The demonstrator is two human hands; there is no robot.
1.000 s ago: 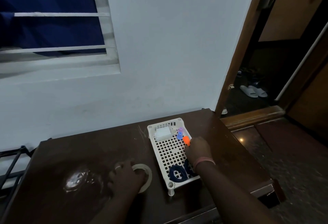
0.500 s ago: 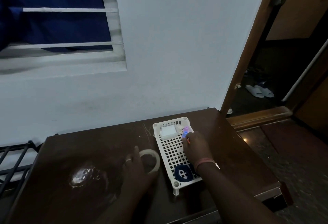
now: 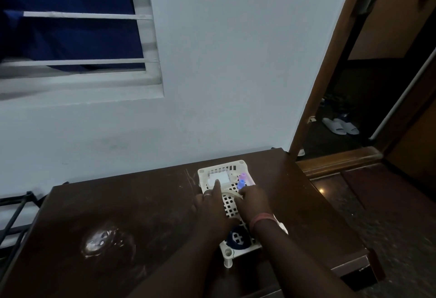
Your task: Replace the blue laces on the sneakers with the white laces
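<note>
Both hands over tray [image 3: 202, 173] on worktop [image 3: 141, 203] — left hand [image 3: 210, 205] extended, right hand [image 3: 252, 199] grip unclear. No sneakers visible — locate white laces first.

Dark wooden table [image 3: 141, 215] (scuffed, glossy) carries white perforated tray [image 3: 202, 173] near far right edge.

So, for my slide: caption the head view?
Both hands reach into a white perforated tray on a dark wooden table.

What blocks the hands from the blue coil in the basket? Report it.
Nothing visible: the blue coil lies at the basket's near end, between the forearms, nearer than the left hand and right hand.
</note>
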